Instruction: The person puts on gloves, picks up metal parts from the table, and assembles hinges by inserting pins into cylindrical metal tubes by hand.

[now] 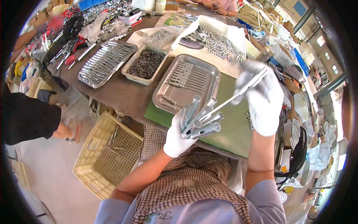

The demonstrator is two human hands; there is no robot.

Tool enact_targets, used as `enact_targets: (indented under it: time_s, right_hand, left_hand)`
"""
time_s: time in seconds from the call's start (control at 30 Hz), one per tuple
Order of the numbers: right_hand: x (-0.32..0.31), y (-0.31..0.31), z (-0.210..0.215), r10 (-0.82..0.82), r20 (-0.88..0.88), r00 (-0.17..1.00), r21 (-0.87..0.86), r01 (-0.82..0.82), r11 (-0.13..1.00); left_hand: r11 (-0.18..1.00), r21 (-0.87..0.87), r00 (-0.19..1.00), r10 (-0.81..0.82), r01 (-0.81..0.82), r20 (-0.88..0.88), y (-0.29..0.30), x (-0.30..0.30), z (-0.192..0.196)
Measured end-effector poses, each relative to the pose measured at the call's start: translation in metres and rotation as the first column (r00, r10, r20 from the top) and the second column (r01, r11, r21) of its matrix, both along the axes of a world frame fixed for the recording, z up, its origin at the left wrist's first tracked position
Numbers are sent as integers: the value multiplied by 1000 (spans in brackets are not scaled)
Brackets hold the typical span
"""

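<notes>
My left hand [175, 139], in a white glove, is closed round a bunch of several silver metal tubes [212, 129] whose open ends fan upward. My right hand [263, 93], also white-gloved and smeared by motion, grips a slim pale metal rod [226, 102]. The rod slants down to the left, its lower end among the tubes; whether it is inside one I cannot make out. Just beyond my left hand lies a shiny metal tray [161, 89] with a row of slender metal pieces [190, 77] and a couple of loose ones near its front.
A plastic tub of dark pins [146, 64] and a tray of silver tubes [106, 61] stand to the left. Farther back lies a heap of metal parts [216, 43] on paper. A green mat [235, 130] covers the front. Below is a yellow crate [89, 164]; other people are nearby.
</notes>
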State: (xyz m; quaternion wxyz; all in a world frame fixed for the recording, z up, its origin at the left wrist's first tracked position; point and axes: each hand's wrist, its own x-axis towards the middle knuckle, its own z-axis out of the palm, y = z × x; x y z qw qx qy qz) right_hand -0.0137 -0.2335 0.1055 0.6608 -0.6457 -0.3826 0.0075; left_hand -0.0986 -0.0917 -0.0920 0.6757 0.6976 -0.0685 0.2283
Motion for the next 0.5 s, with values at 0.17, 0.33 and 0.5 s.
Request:
enact_targets:
  time_s: [0.17, 0.33, 0.5]
  right_hand:
    - [-15, 3, 0, 23, 506, 862, -458, 246, 854]
    - [-7, 21, -39, 50, 652, 756, -273, 173, 946]
    - [-8, 27, -40, 44, 708, 705, -190, 130, 973]
  left_hand:
    - [992, 104, 990, 53, -66, 127, -6, 7, -5]
    - [969, 69, 952, 216, -236, 216, -10, 9, -27]
    - [925, -341, 986, 161, -164, -38, -15, 1, -30]
